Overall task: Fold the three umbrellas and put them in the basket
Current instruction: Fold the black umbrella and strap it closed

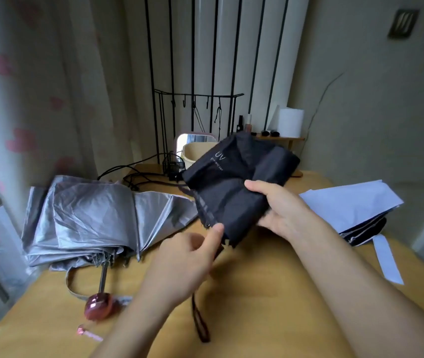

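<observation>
I hold a black umbrella [234, 177] marked "UV" above the middle of the wooden table [270, 280]. My right hand [280, 210] grips its bunched canopy from the right. My left hand [187, 259] holds the lower end, thumb up against the fabric edge, and a dark wrist loop hangs below it. A silver umbrella [89, 218] with a pink handle [100, 304] lies collapsed but unfolded on the left. A pale blue umbrella [350, 205] lies at the right edge. The cream basket [195, 151] stands behind the black umbrella, partly hidden.
Black cables [138, 174] trail over the table's far left. A small mirror [195, 139], a black wire rack [195, 99], a paper roll [290, 122] and bottles stand at the back. A curtain hangs on the left. A pink clip [87, 332] lies near the front.
</observation>
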